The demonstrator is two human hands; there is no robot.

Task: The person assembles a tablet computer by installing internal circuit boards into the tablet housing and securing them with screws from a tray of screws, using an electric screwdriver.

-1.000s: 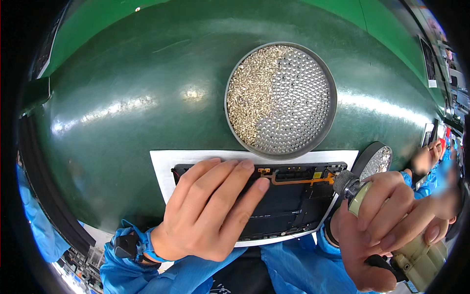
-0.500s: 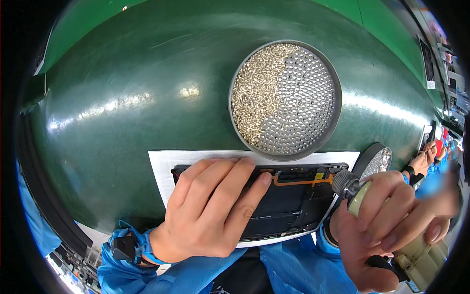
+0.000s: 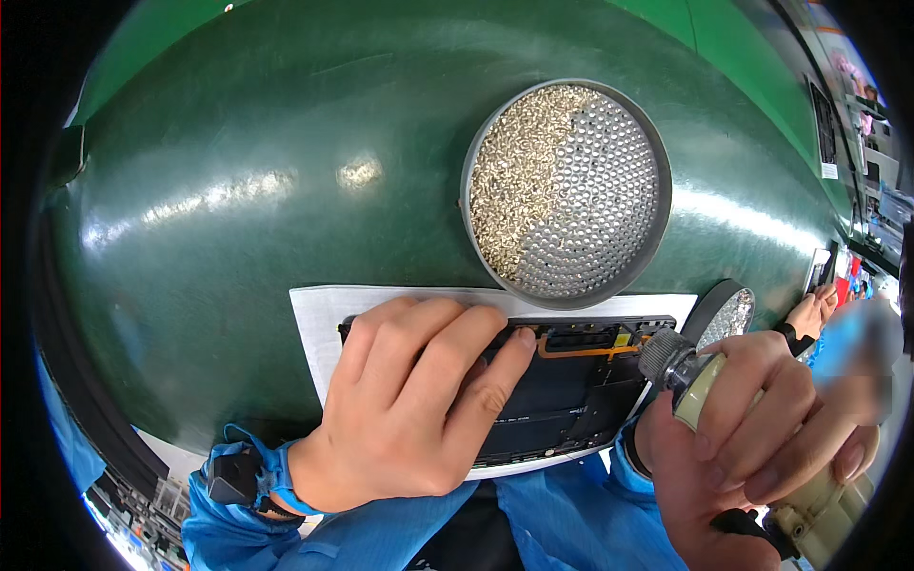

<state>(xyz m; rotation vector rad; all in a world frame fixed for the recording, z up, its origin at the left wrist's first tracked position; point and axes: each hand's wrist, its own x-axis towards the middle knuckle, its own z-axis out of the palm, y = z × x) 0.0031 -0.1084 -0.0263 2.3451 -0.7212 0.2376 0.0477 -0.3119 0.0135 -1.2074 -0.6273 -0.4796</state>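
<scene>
My left hand (image 3: pixel 409 409) lies over the left part of a flat black electronic device (image 3: pixel 533 433), perhaps an opened tablet or laptop. Its fingers are stretched, and the fingertips rest near the device's far edge. An orange ribbon strip (image 3: pixel 583 352) runs across the device beside them. Wrapped round a pale-green electric screwdriver (image 3: pixel 700 392), my right hand (image 3: pixel 762 419) holds it at a slant. The screwdriver's dark ridged nose points at the device's far right corner. Its bit can hardly be made out, so contact with a screw is unclear.
Beyond the device stands a round grey tray (image 3: pixel 664 195), dimpled inside, with many small screws (image 3: pixel 505 181) heaped on its left. A smaller round dish (image 3: pixel 705 309) is near the right corner. White paper (image 3: pixel 309 319) lies underneath. A co-worker's hands (image 3: pixel 809 312) show far right.
The round tray sits slightly further right relative to the paper. My left fingers have shifted a little right. The screwdriver has hardly moved, and my right hand still grips it.
</scene>
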